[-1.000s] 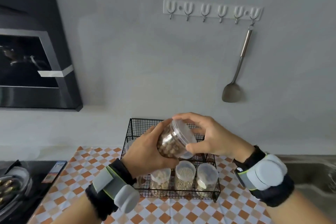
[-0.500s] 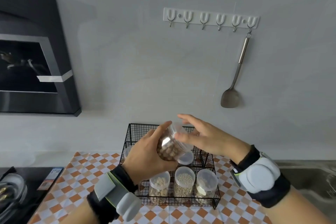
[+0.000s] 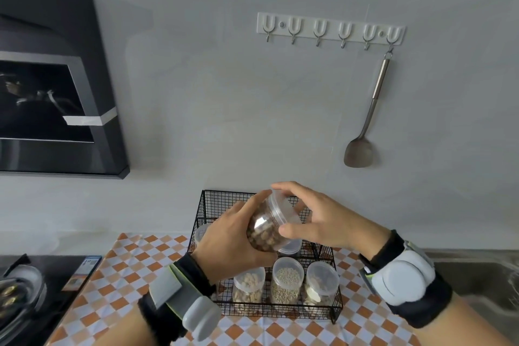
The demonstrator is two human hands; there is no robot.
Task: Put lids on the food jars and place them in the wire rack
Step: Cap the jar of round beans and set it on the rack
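Wrists: both carry grey sensor bands, low in the head view, over the checked cloth (image 3: 134, 264) on the bench.
Left hand (image 3: 227, 239): fingers curled round the body of the jar (image 3: 265, 226), gripping it from the left and below; thumb up along its near side.
Jar: clear, filled with brown pieces, held in the air above the rack (image 3: 269, 306), tilted so its long axis runs from lower left up to upper right, mouth end toward the right hand.
Lid (image 3: 282, 209): clear, on the jar's upper right end; whether it is fully seated cannot be told.
Right hand (image 3: 323, 225): fingers arched over the lid's top edge, thumb under it, so they pinch its rim; it is the hand nearer the lid.
Key relation: the lid sits straight between the two hands on the jar's axis, so tightening looks like a twist of the right hand against the left hand's hold.
Rack: black wire, three lidded jars in its front row; a further jar behind, partly hidden by the hands.
Far: grey wall with a hook rail (image 3: 331, 27) and a hanging spatula (image 3: 362, 132).
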